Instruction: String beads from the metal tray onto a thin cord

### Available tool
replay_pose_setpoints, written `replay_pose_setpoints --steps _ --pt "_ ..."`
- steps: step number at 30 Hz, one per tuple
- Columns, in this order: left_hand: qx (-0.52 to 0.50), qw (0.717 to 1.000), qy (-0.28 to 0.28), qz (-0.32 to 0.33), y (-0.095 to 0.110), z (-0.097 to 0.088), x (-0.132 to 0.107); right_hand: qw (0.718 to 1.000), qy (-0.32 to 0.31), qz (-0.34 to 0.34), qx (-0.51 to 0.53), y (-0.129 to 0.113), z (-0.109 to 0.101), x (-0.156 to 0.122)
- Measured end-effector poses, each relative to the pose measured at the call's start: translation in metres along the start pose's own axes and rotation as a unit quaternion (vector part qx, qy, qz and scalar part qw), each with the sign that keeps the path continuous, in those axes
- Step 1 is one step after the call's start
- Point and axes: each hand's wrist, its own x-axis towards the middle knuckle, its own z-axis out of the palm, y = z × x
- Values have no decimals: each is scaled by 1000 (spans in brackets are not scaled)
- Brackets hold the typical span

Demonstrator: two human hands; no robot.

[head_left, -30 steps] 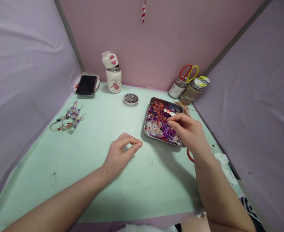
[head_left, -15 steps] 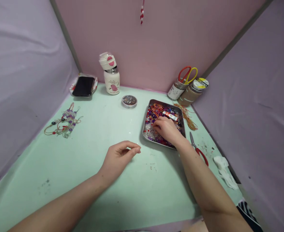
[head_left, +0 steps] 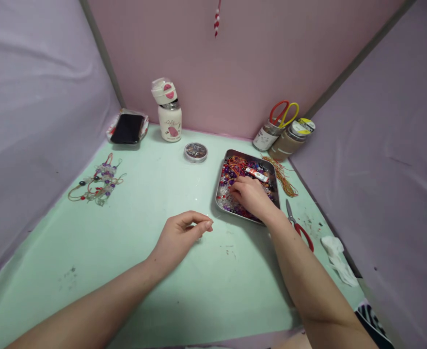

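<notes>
My left hand (head_left: 179,237) is over the table left of the tray, thumb and index finger pinched on a thin clear thread that shows only faintly at the fingertips. My right hand (head_left: 251,194) reaches into a metal tray (head_left: 247,219). Its fingers are bent together among the beads (head_left: 229,194), and whatever lies between the fingertips is hidden. The beads are clear, red, purple and dark. Behind the right hand, a small white and red tube (head_left: 257,174) and tangled orange-red cord (head_left: 237,164) rest on them.
Red-handled scissors (head_left: 300,232), white tissue (head_left: 339,259) and loose cords (head_left: 284,178) lie right of the tray. Behind stand a can with scissors (head_left: 266,138), a brown jar (head_left: 286,145), a round case (head_left: 196,152) and a bottle (head_left: 170,123). Beaded strings (head_left: 102,182) and a phone (head_left: 127,129) are left.
Both hands keep nearly the same place and pose. The whole view has shifted very slightly; nothing is visibly picked up or let go.
</notes>
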Motion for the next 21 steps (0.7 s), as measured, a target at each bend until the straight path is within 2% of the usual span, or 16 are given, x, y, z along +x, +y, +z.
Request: replay_pose_setpoints --steps 9,21 --pt "0 1000 -3 -2 -1 -1 1 1000 -8 -28 2 -6 -8 -7" --pt "-4 1000 -4 -6 -2 0 1 999 -30 -36 -11 -9 -5 -7"
